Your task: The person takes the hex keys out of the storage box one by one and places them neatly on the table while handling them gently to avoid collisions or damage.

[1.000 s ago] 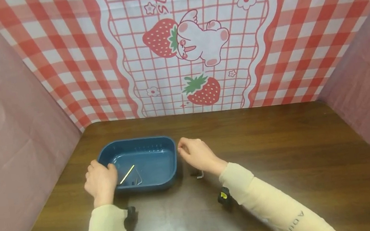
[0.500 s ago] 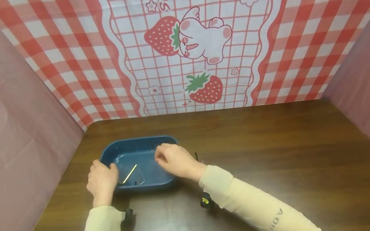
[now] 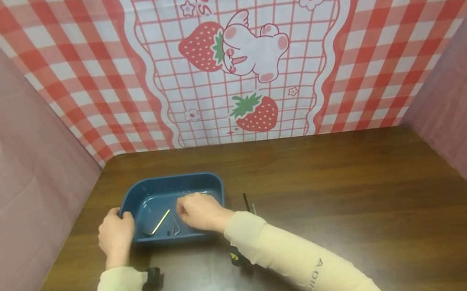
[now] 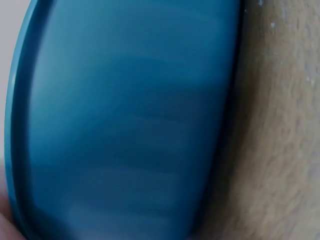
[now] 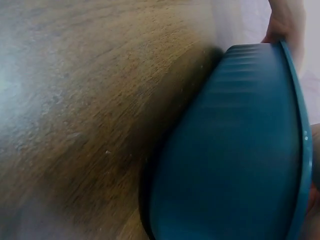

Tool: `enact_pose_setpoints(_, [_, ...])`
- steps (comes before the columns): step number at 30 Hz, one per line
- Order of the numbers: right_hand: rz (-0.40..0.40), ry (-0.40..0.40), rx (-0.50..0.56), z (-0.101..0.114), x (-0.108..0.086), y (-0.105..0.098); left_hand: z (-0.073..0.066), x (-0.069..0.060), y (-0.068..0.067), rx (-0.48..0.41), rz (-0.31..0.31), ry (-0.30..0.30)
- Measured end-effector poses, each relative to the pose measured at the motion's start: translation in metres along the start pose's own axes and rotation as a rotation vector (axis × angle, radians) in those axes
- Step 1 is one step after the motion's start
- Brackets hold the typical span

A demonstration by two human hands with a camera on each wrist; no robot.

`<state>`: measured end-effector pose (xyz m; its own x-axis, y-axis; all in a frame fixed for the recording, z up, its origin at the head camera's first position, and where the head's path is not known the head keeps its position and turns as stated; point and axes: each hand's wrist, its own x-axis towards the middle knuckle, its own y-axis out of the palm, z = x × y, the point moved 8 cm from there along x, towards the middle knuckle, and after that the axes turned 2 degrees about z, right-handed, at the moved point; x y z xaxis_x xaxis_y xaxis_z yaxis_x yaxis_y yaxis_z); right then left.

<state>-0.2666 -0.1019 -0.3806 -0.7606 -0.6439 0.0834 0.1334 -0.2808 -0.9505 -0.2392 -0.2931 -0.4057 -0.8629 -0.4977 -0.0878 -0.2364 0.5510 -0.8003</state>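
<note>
My left hand [image 3: 116, 235] grips the left rim of a blue tray [image 3: 175, 239], thumb on the rim. A bit of that hand shows at the lower left of the left wrist view, beside the tray wall [image 4: 130, 110]. Low over the tray's right half is my right hand [image 3: 202, 211], its fingers bent together. Whatever may be between those fingertips is hidden. Inside the tray lie a bright yellowish L-shaped hex key [image 3: 160, 222] and a thin silver hex key [image 3: 176, 228], with a small dark piece beside it.
On the wooden table [image 3: 329, 192], just right of the tray, lie a black rod [image 3: 246, 201] and a short silver one, partly hidden by the right sleeve [image 3: 288, 249]. A checked strawberry cloth [image 3: 250, 66] hangs at the back, pink cloths at both sides.
My right hand has moved left from beside the tray to over its inside, uncovering the black rod on the table. My left hand has shifted slightly left and toward me along the rim.
</note>
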Motion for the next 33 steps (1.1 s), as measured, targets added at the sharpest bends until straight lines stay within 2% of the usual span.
enact_pose_setpoints(6, [0.081,0.06,0.007,0.001,0.008,0.014,0.003,0.002,0.0,-0.021,-0.005,0.005])
enact_pose_setpoints(11, [0.13,0.106,-0.026,0.002,0.011,0.026,0.005,0.003,0.003,-0.019,-0.005,0.009])
enact_pose_setpoints(21, [0.136,0.196,-0.132,-0.013,0.016,0.035,-0.001,0.001,0.006,-0.007,0.014,0.013])
enact_pose_setpoints(33, [0.155,0.253,-0.097,-0.017,0.016,0.037,0.003,0.002,0.004,-0.01,0.006,0.007])
